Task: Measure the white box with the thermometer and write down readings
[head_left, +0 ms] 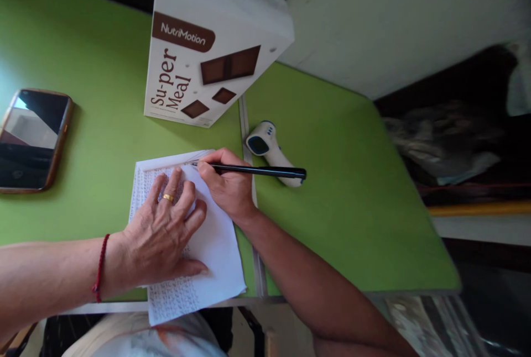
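The handwriting is too small to read.

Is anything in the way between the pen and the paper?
No, nothing visible. The right hand holds the black pen with its writing end over the paper's upper part. The left hand lies on the paper, beside that spot; the white box stands beyond it.

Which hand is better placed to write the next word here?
Probably the right hand: its fingers hold the black pen near the top of the handwritten paper; the left hand rests palm-down on it.
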`<state>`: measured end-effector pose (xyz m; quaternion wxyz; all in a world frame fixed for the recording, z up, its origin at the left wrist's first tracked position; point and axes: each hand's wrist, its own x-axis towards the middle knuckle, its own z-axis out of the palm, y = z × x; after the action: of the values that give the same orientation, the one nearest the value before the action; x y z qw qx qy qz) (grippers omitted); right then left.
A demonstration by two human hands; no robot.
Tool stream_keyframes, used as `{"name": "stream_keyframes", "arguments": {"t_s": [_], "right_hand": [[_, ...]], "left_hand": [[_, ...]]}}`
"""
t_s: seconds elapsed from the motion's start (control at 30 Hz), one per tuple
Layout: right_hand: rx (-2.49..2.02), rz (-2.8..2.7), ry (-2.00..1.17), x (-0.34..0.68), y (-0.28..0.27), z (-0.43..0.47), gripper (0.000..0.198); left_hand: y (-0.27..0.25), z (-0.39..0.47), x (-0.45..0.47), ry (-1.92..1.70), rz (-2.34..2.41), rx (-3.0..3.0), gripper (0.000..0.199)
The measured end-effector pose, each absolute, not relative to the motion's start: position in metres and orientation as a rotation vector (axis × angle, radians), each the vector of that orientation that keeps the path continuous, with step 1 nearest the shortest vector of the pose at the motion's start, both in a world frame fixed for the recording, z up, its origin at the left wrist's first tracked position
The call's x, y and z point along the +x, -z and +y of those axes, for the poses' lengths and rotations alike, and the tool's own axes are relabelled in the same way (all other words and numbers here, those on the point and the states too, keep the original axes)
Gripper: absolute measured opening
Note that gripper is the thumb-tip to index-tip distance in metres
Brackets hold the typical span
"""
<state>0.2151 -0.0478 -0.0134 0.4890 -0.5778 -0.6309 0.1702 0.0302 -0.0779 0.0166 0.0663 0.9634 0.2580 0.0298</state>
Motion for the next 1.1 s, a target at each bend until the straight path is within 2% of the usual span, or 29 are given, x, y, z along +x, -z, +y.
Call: {"name": "stream_keyframes", "arguments": {"t_s": [1.1], "right_hand": [[-1.398, -1.507, -0.394, 0.2149, 0.0143, -0.0476, 0.009]], "left_hand": [[-0.0178, -0.0775, 0.0313, -0.073, 0.775, 2.901, 0.098]]}}
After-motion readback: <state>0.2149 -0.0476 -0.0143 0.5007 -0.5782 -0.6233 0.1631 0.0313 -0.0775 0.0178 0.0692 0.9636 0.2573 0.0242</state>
